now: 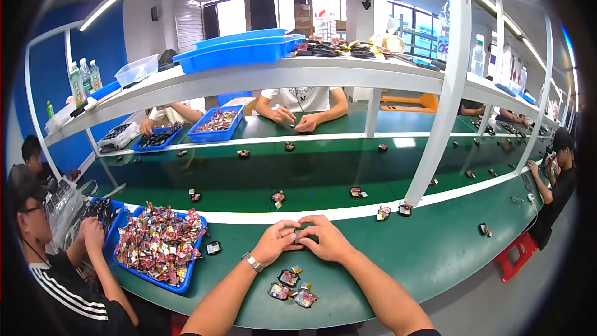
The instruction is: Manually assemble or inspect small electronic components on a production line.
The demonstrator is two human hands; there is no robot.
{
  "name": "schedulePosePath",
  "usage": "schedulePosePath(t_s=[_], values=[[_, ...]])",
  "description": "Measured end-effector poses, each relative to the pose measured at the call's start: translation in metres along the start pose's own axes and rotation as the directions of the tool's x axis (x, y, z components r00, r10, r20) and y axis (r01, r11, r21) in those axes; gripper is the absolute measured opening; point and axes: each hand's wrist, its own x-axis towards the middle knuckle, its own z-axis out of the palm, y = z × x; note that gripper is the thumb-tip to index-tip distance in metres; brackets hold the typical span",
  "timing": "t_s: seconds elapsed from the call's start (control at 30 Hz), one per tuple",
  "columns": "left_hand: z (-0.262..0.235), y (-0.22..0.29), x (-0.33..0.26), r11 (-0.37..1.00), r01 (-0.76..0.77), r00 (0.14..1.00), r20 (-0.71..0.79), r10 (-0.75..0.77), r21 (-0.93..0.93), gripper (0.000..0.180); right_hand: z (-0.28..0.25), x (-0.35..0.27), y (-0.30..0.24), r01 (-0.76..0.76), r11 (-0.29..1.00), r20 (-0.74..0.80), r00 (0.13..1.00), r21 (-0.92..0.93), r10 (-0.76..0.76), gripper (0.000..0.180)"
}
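Holding a small dark part (299, 237) between narrowed fingertips, the left hand (274, 242) and the right hand (326, 241) meet over the green worktable (438, 252). The part lies directly between the hands, about equally near to each; the fingers cover most of it, so its long axis cannot be determined. Three small black-framed units (288, 277) lie on the near side, and a filled blue tray (185, 281) stands to the left, nearer the left hand.

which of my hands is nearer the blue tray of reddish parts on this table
Left: your left hand is right of the blue tray; your right hand is farther right.
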Motion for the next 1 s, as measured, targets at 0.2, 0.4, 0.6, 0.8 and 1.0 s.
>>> schedulePosePath(t_s=[0.2, 0.4, 0.6, 0.8, 1.0], values=[[-0.007, -0.005, 0.001, 0.992, -0.037, 0.999, 0.018, 0.040, -0.122, 0.026, 0.010, 0.000, -0.007, -0.020, 1.000, -0.142, 0.990, -0.014, 0.018, 0.012], [-0.010, -0.006, 0.001, 0.984, -0.051, 0.997, 0.049, 0.060, -0.172, 0.029, 0.016, 0.000, -0.008, -0.005, 1.000, -0.237, 0.972, 0.005, 0.006, 0.011], [-0.008, -0.005, 0.001, 0.982, -0.047, 0.998, 0.035, 0.055, -0.182, 0.025, 0.015, -0.001, -0.006, -0.003, 0.999, -0.228, 0.974, 0.042, 0.013, 0.013], [-0.010, -0.005, 0.001, 0.980, -0.054, 0.998, 0.028, 0.061, -0.193, 0.025, 0.018, 0.000, -0.007, -0.021, 0.997, -0.223, 0.974, 0.076, 0.038, 0.013], [-0.010, -0.007, 0.001, 0.982, -0.059, 0.998, 0.005, 0.061, -0.178, 0.025, 0.026, 0.000, -0.012, -0.033, 0.998, -0.283, 0.958, 0.057, 0.048, 0.015]])
